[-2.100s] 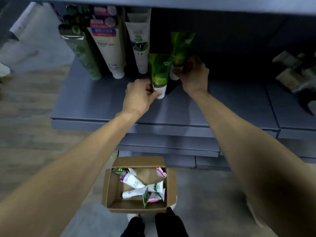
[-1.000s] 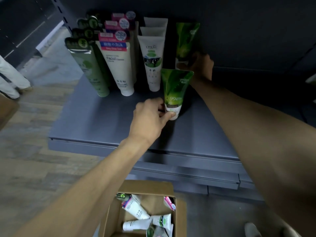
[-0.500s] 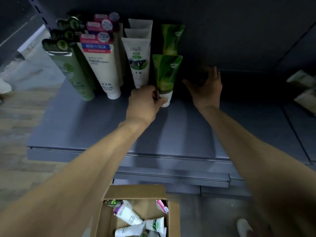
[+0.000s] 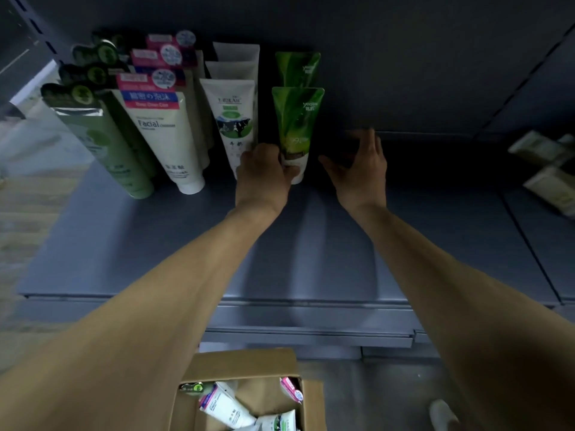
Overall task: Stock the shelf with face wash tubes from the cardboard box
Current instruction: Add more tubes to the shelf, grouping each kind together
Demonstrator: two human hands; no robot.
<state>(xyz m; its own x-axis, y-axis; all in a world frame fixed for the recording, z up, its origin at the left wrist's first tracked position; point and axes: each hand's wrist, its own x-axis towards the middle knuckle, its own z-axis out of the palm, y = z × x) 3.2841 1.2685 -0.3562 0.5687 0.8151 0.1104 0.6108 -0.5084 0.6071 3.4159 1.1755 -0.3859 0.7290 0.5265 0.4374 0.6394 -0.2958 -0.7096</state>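
Left hand (image 4: 264, 175) at center frame, fingers curled round the lower cap end of the front green face wash tube (image 4: 297, 129), grip pinching it; tube stands cap-down on the grey shelf (image 4: 155, 244), upright, leaning slightly back. Directly at its 12 o'clock a second green tube (image 4: 298, 68) of the same design stands behind it. Right hand (image 4: 361, 169) at 3 o'clock of the held tube, near but apart from it, fingers spread and relaxed, holding nothing, over the dark back part of the shelf. At 9 o'clock of the held tube, just beside the left hand, a row of white tubes with a cow picture (image 4: 233, 119), three deep. Further toward 9 o'clock a row of white Facial cleanser tubes with pink-blue header cards (image 4: 161, 132), then a row of dull green tubes (image 4: 102, 141) at the shelf's left end, all leaning. Cardboard box (image 4: 245, 365) on the floor at 6 o'clock, open, several tubes lying loose inside: a white Facial tube (image 4: 224, 409), a pink-capped one (image 4: 292, 390), others partly cut off by the frame edge. Pale packages (image 4: 544, 169) on the neighbouring shelf section at 3 o'clock, blurred. A white shoe (image 4: 441, 415) at the lower right.
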